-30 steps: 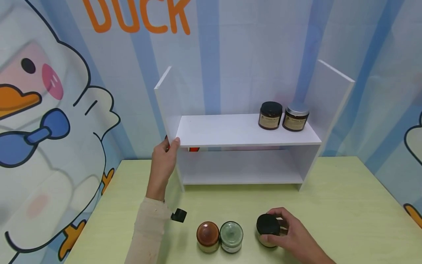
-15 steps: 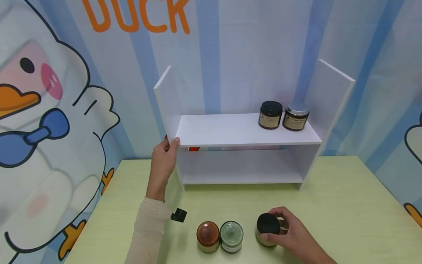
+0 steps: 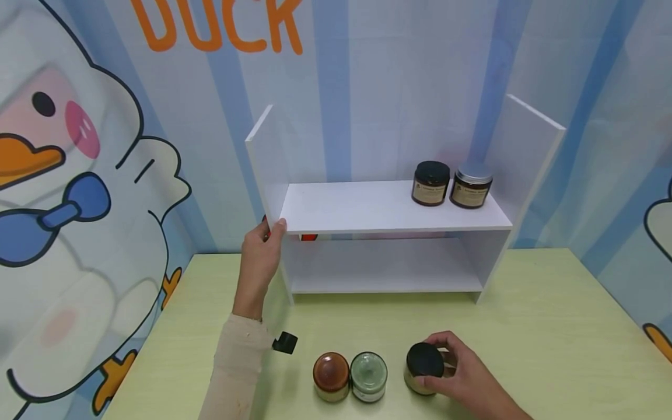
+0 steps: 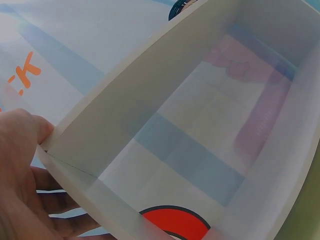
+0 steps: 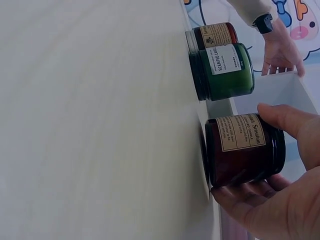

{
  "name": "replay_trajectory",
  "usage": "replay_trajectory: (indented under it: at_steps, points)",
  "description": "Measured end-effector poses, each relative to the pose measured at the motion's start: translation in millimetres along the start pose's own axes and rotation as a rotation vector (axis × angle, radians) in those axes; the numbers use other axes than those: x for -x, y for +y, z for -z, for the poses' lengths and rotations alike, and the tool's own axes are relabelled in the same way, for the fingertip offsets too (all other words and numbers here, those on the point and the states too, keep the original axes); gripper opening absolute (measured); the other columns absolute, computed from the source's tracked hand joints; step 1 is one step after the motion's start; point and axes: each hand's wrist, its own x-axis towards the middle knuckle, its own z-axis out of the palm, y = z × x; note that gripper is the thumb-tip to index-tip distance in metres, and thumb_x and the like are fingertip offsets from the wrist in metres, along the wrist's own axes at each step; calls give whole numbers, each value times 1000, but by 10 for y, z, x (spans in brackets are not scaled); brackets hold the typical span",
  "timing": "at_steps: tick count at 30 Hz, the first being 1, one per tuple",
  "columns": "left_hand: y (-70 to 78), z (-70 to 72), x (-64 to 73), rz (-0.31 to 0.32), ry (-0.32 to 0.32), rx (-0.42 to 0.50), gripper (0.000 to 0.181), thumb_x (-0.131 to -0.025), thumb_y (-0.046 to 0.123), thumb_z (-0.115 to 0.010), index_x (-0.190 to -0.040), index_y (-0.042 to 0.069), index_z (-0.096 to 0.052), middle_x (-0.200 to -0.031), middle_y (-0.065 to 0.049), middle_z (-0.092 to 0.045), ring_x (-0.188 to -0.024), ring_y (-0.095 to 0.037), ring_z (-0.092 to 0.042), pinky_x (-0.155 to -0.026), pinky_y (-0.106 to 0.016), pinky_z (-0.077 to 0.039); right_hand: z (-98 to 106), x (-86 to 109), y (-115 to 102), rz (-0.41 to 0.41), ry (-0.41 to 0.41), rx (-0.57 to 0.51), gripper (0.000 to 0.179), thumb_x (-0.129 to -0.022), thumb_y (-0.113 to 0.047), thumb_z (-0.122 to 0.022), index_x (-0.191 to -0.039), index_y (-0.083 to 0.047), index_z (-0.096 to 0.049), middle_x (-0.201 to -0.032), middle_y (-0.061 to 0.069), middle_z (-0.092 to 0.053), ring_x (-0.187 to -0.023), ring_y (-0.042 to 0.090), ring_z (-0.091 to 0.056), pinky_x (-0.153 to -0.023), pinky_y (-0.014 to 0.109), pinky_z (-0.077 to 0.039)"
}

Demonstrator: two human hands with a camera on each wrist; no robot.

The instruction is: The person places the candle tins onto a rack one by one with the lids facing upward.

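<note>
My left hand [image 3: 261,251] grips the left side panel of a white two-tier shelf [image 3: 346,207], thumb on the front edge and fingers around the outside. In the left wrist view the thumb [image 4: 42,129] lies where the upper board meets that panel. Near the front of the table, my right hand [image 3: 462,373] holds a dark candle jar [image 5: 242,150] with a black lid. The thumb is on one side and the fingers on the other, and its paper label reads "scented candle". To its left stand a green glass jar [image 3: 369,376] and an amber-brown jar [image 3: 331,376], side by side.
On the upper board, toward the right, stand a black-lidded jar [image 3: 431,184] and a silver-lidded jar [image 3: 471,185]. The pale yellow-green table [image 3: 567,338] extends around the shelf. Behind it hangs a striped blue backdrop [image 3: 378,87] with a cartoon duck.
The candle jar in my right hand has shifted very slightly to the left and toward me. My left hand and the shelf stay where they were.
</note>
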Motion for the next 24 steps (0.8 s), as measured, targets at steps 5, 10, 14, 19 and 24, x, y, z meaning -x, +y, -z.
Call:
replay_trajectory:
  at_steps: [5, 10, 14, 19, 24]
  points:
    - [6, -3, 8, 9, 2, -1, 63, -103, 50, -51, -152, 11, -48, -149, -11, -52, -132, -26, -47, -107, -53, -40, 3, -6, 15, 20, -26, -24, 62, -82, -17, -85, -130, 0, -49, -129, 20, -56, -112, 29, -62, -82, 29, -55]
    - [12, -3, 5, 19, 1, -10, 62, -103, 51, -50, -150, 11, -50, -148, -11, -53, -130, -27, -48, -106, -53, -41, 4, 4, 20, 54, -49, -24, 60, -83, -17, -85, -130, -2, -51, -129, 19, -56, -114, 29, -60, -85, 30, -54]
    - [14, -1, 6, 17, 1, -17, 62, -103, 51, -50, -150, 11, -51, -147, -12, -53, -130, -28, -49, -106, -54, -41, 2, 16, 26, 78, -63, -6, 59, -82, -18, -85, -130, -6, -54, -132, 17, -57, -118, 27, -58, -88, 30, -53]
    - [12, -1, 6, 14, -2, -13, 62, -103, 51, -51, -150, 11, -50, -147, -12, -53, -130, -27, -49, -106, -53, -41, 21, 32, 27, 110, -98, 12, 58, -85, -21, -83, -133, -8, -54, -136, 16, -55, -121, 18, -58, -92, 29, -51]
    - [18, 2, 7, 16, 3, -15, 61, -103, 51, -51, -149, 11, -52, -146, -12, -54, -128, -27, -49, -105, -53, -41, 51, 39, 31, 111, -150, -4, 61, -89, -20, -79, -141, -7, -51, -143, 16, -50, -123, 9, -55, -95, 25, -49]
